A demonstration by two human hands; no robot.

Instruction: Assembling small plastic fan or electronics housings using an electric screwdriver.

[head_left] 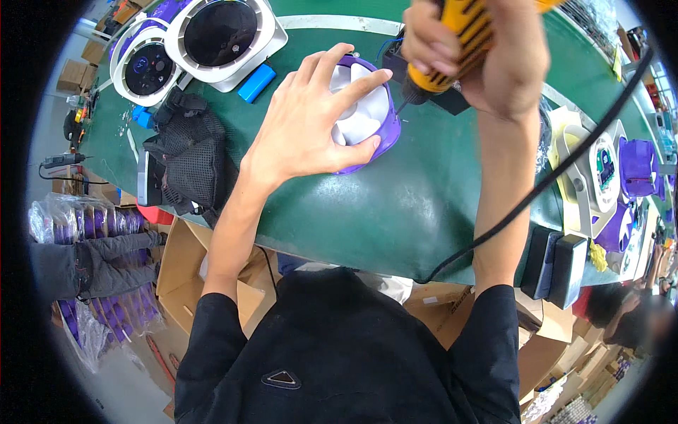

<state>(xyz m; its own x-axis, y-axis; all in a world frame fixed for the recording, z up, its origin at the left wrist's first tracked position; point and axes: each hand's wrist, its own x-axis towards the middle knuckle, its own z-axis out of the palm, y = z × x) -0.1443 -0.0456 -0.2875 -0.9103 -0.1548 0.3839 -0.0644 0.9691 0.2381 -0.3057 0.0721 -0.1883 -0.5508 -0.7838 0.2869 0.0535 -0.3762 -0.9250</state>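
The green work table (424, 205) spans the view from 9 o'clock to 3 o'clock. At 11 o'clock on it stand two white round fan housings (226, 39), with a blue block (256, 83) just beside them and a black mesh pouch (191, 159) nearer 9 o'clock. At 3 o'clock lie further white and purple fan parts (607, 177), and two black boxes (554, 265) sit at the table edge near 4 o'clock.

The purple fan unit (367, 116) with white blades rests on the table just above centre, toward 12 o'clock. The left hand (311, 124) is spread wide over it, fingers on the blades and rim, thumb against the near side wall.

The right hand (487, 56), at 1 o'clock, is closed around the yellow electric screwdriver (459, 42). The bit meets the fan unit's right rim. A black cable (537, 191) runs from 2 o'clock down toward 5 o'clock.
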